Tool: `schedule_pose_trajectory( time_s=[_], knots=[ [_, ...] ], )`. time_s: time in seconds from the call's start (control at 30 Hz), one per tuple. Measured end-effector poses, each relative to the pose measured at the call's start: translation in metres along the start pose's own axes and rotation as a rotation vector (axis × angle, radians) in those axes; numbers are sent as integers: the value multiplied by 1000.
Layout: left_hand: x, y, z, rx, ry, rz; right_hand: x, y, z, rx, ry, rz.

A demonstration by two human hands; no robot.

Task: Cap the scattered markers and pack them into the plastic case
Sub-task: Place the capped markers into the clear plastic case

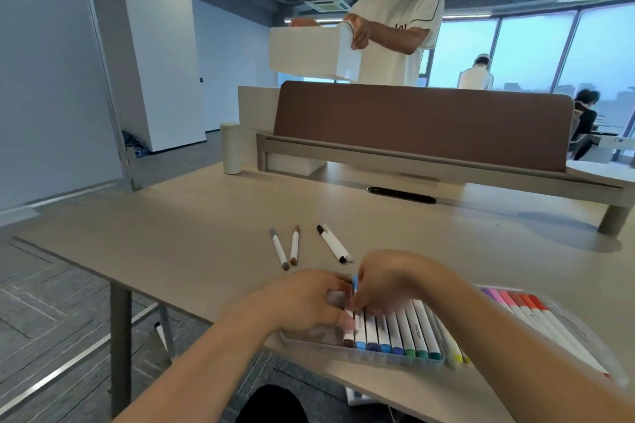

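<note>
A clear plastic case (pixel 378 359) lies at the table's near edge with a row of white markers in it, blue and green caps toward me. Its other half (pixel 563 326) to the right holds pink and red markers. My left hand (pixel 309 299) rests on the case's left end with curled fingers on the leftmost markers. My right hand (pixel 388 282) pinches a light blue marker (pixel 354 283) over the case's far edge. Three capped markers lie loose beyond my hands: a grey one (pixel 279 248), a brown one (pixel 294 245) and a black one (pixel 333 243).
A brown desk divider (pixel 422 120) on a grey rail crosses the table's far side. A pale cylinder (pixel 230 148) stands at the far left corner. A black cable slot (pixel 401 195) sits mid-table. A person holding a white box (pixel 312 51) stands behind the divider.
</note>
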State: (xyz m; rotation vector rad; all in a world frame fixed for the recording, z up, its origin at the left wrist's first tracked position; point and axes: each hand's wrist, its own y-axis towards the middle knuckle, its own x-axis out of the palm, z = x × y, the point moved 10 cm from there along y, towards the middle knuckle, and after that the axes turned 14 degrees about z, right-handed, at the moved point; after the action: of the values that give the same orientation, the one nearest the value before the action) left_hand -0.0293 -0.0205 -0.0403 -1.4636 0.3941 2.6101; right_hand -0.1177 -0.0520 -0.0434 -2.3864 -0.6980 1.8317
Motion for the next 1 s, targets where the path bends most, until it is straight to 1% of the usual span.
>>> schedule_pose_trajectory(
  time_s=[0.13, 0.23, 0.3, 0.4, 0.47, 0.53, 0.6, 0.7, 0.77, 0.9, 1.0],
  knots=[
    [-35, 9, -27, -135, -127, 246, -21, 17, -9, -19, 87, 180],
    [-67, 15, -44, -163, -186, 437, -29, 41, -25, -14, 112, 290],
    [-83, 18, -58, -204, -216, 502, -31, 59, -38, -2, 138, 324],
    [-95, 24, -83, -282, -259, 529, -31, 86, -61, 5, 94, 339],
    [-99, 28, -100, -323, -290, 548, -36, 102, -72, 6, 65, 383],
    [-103, 31, -111, -337, -301, 565, -37, 117, -80, 15, 56, 404],
    [-105, 32, -118, -340, -299, 577, -31, 131, -85, 43, 17, 352],
    [-103, 32, -123, -345, -311, 577, -17, 146, -88, 78, -104, 232],
    [-100, 32, -123, -345, -323, 571, -12, 150, -87, 82, -139, 205],
    [-94, 31, -114, -318, -309, 558, -24, 132, -82, 54, -71, 257],
    [-87, 30, -97, -281, -282, 531, -30, 101, -73, 53, 30, 208]
  ],
)
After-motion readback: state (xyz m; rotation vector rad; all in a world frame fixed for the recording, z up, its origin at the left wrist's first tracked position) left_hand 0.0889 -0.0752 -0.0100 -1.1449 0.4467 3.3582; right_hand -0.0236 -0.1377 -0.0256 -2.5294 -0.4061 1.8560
